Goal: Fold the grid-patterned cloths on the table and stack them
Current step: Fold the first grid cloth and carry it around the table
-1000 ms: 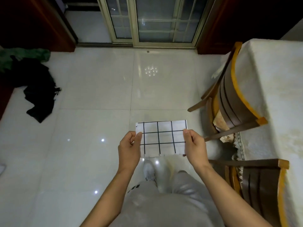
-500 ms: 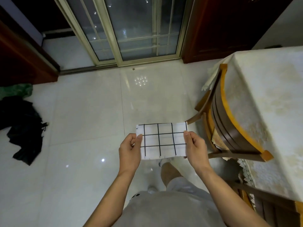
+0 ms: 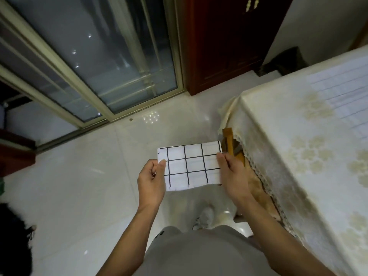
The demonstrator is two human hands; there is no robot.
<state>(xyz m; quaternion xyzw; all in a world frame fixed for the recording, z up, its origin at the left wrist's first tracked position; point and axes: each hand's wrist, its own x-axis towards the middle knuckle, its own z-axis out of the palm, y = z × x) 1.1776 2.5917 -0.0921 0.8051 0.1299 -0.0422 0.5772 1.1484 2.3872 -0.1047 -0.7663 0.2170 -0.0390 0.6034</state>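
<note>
A folded white cloth with a black grid is held in the air in front of me, above the floor and left of the table. My left hand pinches its left edge. Its right edge is gripped by my right hand. On the table, which wears a cream flowered tablecloth, another pale grid-patterned cloth lies spread at the far right, blurred.
A wooden chair is tucked under the table's near corner, just right of the held cloth. Glass sliding doors and a dark wooden cabinet stand ahead. Dark clothing lies on the glossy tiled floor at the lower left.
The view has swung right and up, bringing the table top and the spread cloth into sight. Both hands keep the same hold on the folded cloth.
</note>
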